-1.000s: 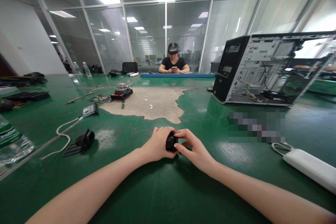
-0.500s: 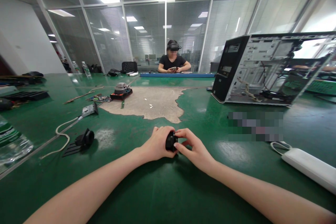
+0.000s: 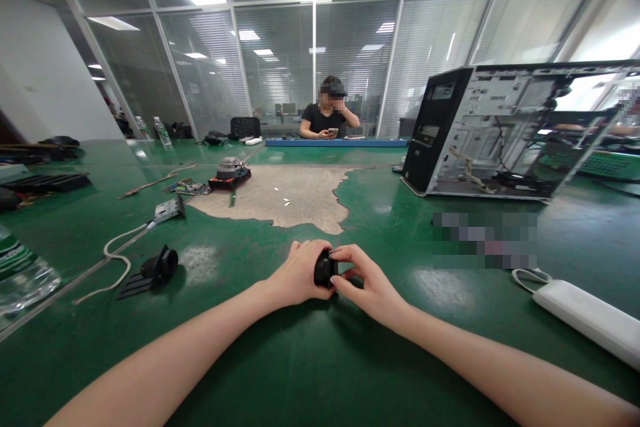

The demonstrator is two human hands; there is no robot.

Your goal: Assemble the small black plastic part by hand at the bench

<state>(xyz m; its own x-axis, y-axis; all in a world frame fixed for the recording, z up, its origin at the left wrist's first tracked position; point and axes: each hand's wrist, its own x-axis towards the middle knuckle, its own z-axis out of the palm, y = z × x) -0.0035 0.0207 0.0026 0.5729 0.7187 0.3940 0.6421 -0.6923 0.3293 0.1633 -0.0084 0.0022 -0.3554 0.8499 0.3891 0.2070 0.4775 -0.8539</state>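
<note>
In the head view a small black part (image 3: 325,269) sits between my two hands, just above the green table. Its exact kind is hard to make out. My left hand (image 3: 302,272) is wrapped round its left side, fingers over the top and thumb below. The thumb and forefinger of my right hand (image 3: 365,283) pinch its right edge; the other fingers curl behind. Much of the part is covered by my fingers. To the left lies a black plastic piece with a round end and long prongs (image 3: 160,267), apart from both hands.
An opened computer case (image 3: 434,140) stands at the right. Near it are a blurred-out patch and a white power strip (image 3: 590,320). At left are a metal bracket with a cable (image 3: 169,209), a water bottle (image 3: 24,270) and a heatsink cooler (image 3: 231,172). Across the table sits a person (image 3: 320,119).
My hands keep their hold on the black part with barely any movement. The person opposite has raised one hand to the head. The view has shifted slightly.
</note>
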